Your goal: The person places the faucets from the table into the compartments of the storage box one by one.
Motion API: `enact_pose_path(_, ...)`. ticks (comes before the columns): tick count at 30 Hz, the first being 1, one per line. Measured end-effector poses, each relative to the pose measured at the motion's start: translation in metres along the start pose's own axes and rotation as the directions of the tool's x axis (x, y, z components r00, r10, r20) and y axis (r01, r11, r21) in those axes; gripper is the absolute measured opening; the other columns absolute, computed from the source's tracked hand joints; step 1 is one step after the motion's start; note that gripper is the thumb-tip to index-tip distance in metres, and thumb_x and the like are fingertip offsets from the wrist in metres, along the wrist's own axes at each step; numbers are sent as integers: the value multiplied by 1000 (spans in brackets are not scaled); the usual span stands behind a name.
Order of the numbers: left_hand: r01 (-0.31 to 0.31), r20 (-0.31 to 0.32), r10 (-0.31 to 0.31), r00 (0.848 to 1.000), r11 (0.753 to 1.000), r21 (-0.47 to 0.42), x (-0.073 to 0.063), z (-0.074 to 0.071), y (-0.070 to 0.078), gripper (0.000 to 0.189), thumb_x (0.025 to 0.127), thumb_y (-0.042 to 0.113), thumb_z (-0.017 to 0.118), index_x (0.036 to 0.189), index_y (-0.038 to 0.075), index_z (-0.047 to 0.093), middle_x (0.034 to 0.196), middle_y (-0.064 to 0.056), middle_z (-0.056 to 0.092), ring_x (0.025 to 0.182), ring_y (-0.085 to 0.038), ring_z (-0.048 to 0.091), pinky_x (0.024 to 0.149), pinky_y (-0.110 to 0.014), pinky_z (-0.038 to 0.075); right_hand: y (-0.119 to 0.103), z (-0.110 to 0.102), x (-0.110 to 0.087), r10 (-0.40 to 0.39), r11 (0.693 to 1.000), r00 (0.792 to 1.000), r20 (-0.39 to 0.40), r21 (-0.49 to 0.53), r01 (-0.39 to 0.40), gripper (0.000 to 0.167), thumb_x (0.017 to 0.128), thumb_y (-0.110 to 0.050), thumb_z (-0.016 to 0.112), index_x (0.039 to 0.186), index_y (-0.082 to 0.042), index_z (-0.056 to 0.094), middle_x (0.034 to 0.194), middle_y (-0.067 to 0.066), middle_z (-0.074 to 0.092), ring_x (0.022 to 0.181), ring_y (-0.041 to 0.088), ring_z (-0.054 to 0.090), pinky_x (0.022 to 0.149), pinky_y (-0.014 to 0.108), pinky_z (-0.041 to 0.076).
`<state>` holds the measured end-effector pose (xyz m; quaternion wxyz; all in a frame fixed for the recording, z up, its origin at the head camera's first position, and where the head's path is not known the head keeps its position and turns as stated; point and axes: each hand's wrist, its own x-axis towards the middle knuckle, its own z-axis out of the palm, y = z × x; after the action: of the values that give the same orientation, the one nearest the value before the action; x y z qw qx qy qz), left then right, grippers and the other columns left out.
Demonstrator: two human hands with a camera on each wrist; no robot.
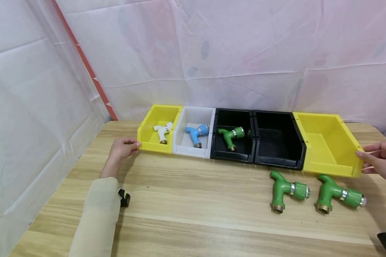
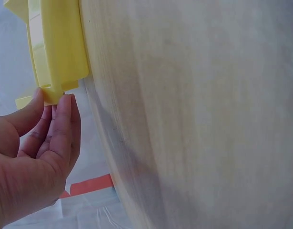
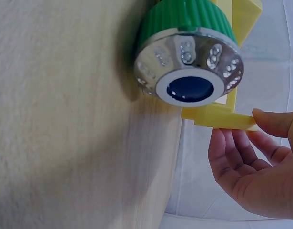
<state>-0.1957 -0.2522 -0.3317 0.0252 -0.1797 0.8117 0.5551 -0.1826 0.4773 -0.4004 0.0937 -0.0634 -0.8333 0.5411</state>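
Five storage bins stand side by side in a row. My left hand (image 1: 122, 147) pinches the front outer corner of the left yellow bin (image 1: 156, 147), thumb and fingers on either side of its edge in the left wrist view. At the other end, my right hand (image 1: 381, 159) grips the front outer corner of the right yellow bin (image 1: 328, 169). A white faucet (image 1: 162, 132) lies in the left yellow bin, a blue faucet (image 1: 195, 132) in the white bin (image 1: 191, 151), and a green faucet (image 1: 229, 136) in one black bin (image 1: 231, 156). The other black bin (image 1: 276, 142) and the right yellow bin hold nothing.
Two larger green faucets (image 1: 280, 194) (image 1: 329, 195) lie on the wooden table (image 1: 193, 214) before the right-hand bins. One faucet's ribbed green handle (image 3: 186, 21) looms close in the right wrist view. A pale curtain (image 1: 238, 43) hangs behind the row.
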Motion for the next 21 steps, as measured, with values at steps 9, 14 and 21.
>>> enact_pose_path(9, 0, 1, 0, 1000, 1000, -27, 1, -1, -1, 27, 87, 5, 61, 108, -12, 54, 82, -2, 54, 66, -4, 57, 72, -24, 53, 3, -3, 2, -9, 995, 1000, 19, 102, 7, 19, 84, -10, 65, 86, -26, 57, 65, -13, 60, 47, 9, 56, 40, 24, 51)
enact_pose_path(14, -5, -7, 5, 1000, 1000, -21, 1, -2, -1, 28, 87, 5, 61, 108, -12, 54, 83, -3, 53, 65, -3, 56, 73, -24, 53, 2, -5, -1, -49, 966, 996, 72, 256, 29, 28, 82, 1, 65, 87, -27, 63, 68, -9, 64, 50, 8, 59, 41, 23, 51)
enact_pose_path(21, -7, -8, 7, 1000, 1000, -12, -1, -3, 0, 28, 87, 6, 61, 108, -12, 54, 83, -3, 54, 67, -5, 57, 77, -27, 53, 3, -7, -4, -46, 982, 993, 109, 188, 25, 42, 86, 6, 57, 93, -34, 61, 70, -12, 62, 54, 6, 60, 42, 25, 51)
